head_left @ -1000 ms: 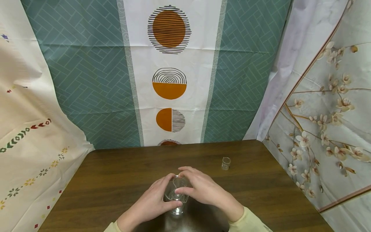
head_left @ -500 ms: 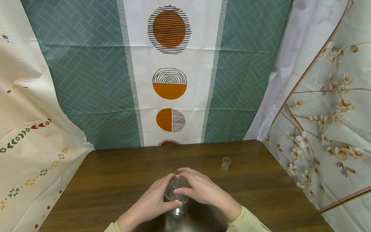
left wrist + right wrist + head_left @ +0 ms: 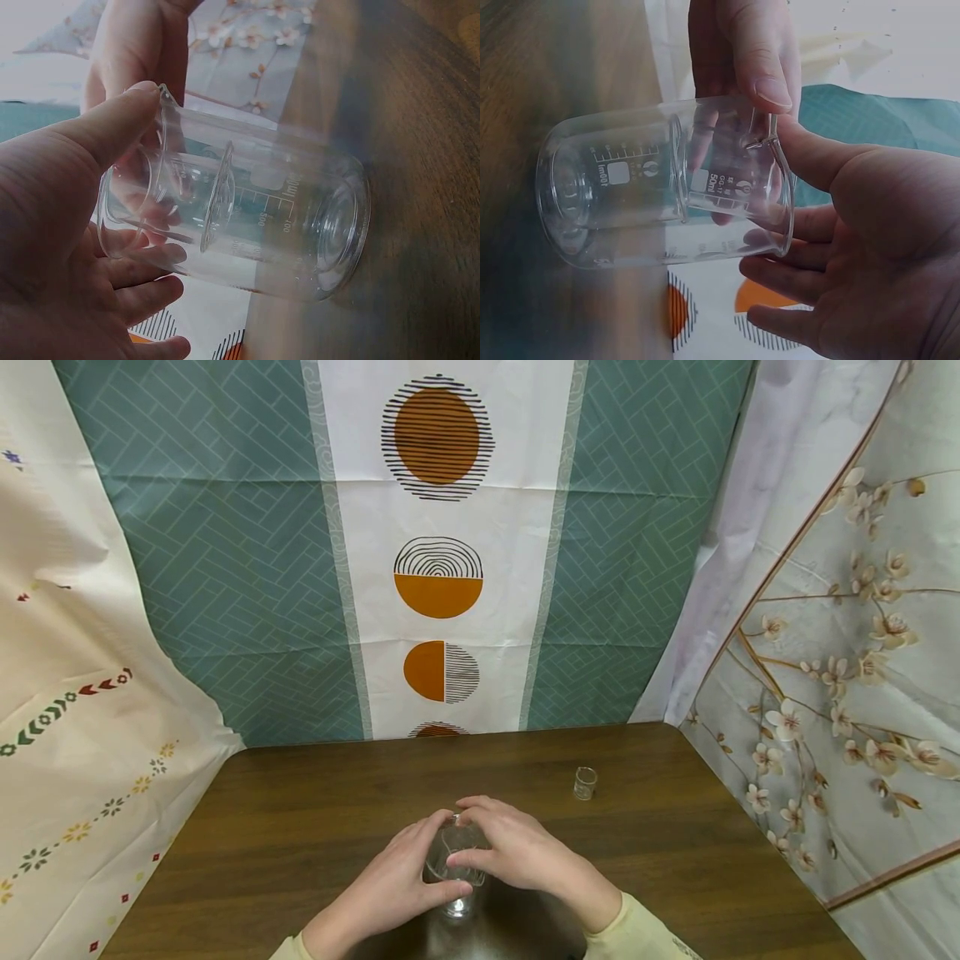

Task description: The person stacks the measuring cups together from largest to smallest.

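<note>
A clear glass beaker (image 3: 458, 907) with a spout stands upright on the table, in front of me. Inside its upper part sits a smaller glass beaker (image 3: 712, 184) marked 50 ml; its base hangs well above the larger one's bottom in both wrist views. My left hand (image 3: 401, 877) curves round the larger beaker's rim from the left, thumb at the near side. From the right, my right hand (image 3: 521, 847) holds the smaller beaker near its top, with thumb and fingers spread across the opening. Glass reflections blur exactly where its fingertips touch.
A tiny glass beaker (image 3: 585, 783) stands farther back on the right of the brown wooden table (image 3: 315, 802). Patterned cloths hang behind the table and on both sides.
My right hand has shifted slightly left and down over the larger beaker. The left hand and the tiny beaker stay in place.
</note>
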Demonstrator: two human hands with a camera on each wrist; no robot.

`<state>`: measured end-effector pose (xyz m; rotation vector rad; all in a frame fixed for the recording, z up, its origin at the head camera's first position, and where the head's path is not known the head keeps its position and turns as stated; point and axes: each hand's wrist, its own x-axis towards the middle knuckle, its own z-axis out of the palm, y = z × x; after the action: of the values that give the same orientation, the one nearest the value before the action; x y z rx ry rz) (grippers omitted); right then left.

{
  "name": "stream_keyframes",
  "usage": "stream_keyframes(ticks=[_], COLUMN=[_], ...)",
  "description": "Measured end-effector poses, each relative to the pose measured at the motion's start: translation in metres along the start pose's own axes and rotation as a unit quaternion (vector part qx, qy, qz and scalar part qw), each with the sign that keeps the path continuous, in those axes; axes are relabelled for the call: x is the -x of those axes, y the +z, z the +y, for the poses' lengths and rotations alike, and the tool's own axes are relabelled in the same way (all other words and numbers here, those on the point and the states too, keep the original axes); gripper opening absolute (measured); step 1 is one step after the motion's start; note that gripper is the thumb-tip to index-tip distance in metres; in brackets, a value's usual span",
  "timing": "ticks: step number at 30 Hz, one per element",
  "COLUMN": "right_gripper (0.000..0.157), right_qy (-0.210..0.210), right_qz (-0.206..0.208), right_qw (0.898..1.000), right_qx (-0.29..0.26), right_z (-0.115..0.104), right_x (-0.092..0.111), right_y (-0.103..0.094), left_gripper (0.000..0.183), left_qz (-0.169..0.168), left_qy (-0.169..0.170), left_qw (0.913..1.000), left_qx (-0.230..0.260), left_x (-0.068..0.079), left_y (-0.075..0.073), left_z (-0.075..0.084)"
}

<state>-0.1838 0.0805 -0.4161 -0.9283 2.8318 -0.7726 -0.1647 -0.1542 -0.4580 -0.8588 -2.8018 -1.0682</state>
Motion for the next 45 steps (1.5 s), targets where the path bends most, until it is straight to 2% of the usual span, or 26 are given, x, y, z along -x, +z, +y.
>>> stream_keyframes(ticks=[6,15,22,45], right_gripper=[0.048,0.051,0.046,0.045], right_qy=[-0.014,-0.013,-0.015,-0.027], right_qz=[0.0,-0.01,-0.009,-0.007], right_qw=[1.0,0.999,0.999,0.995], right_qx=[0.009,0.027,0.038,0.092], right_z=[0.0008,0.0024,0.0029,-0.0002], right_x=[0.0,-0.0009,-0.0034,-0.0088], right_y=[0.0015,0.0035,0.0052,0.0026], left_gripper=[0.083,0.079,0.075,0.077], left_qz=[-0.002,0.004,0.009,0.008], left_qy=[-0.004,-0.007,-0.002,0.002], left_qw=[1.0,1.0,0.9999,1.0], left_qx=[0.002,0.001,0.008,0.006], left_x=[-0.0006,0.0,0.0007,0.0007], left_y=[-0.0001,0.0003,0.0011,0.0009], left_z=[0.0001,0.002,0.0024,0.0026])
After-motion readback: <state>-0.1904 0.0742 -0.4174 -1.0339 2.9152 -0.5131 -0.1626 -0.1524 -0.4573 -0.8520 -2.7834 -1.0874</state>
